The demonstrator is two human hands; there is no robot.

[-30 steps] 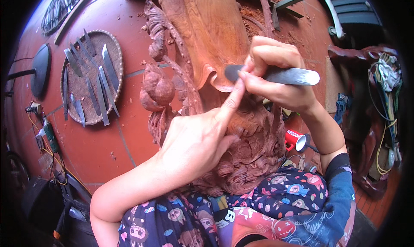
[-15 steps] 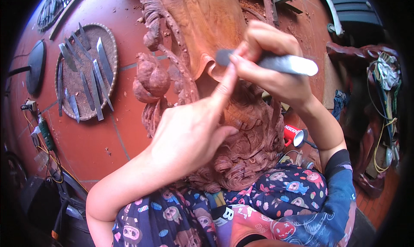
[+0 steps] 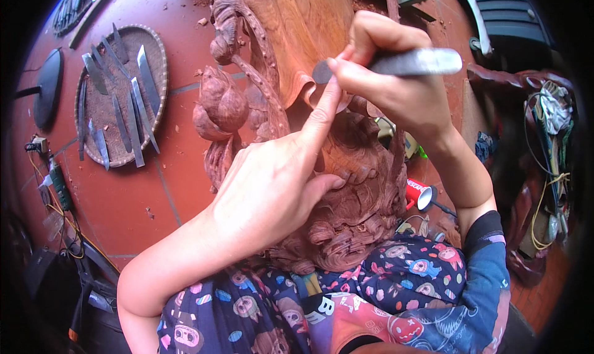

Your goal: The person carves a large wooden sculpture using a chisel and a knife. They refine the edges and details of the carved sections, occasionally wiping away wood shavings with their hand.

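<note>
A large reddish wood carving (image 3: pixel 356 215) stands against my lap, with a smooth orange-brown upper panel (image 3: pixel 309 26) and a curled lip below it. My right hand (image 3: pixel 402 94) is closed around a flat grey metal carving blade (image 3: pixel 427 61), whose wide pale end sticks out to the right. The blade's darker, rounded end meets the wood near the curled lip. My left hand (image 3: pixel 263 181) rests over the carving, index finger stretched to the blade's working end and thumb apart. Its other fingers are mostly hidden. A carved bud (image 3: pixel 219 103) bulges left of the panel.
A round woven tray (image 3: pixel 162 76) with several metal blades lies on the red tiled floor at the left. Beside it are a green power tool (image 3: pixel 60 186) and cords. A red mug (image 3: pixel 419 194) lies right of the carving; dark wooden furniture (image 3: pixel 526 196) stands far right.
My right hand and the blade have shifted slightly up, and the blade's pale end now points more level. My left index finger has stayed at the working end.
</note>
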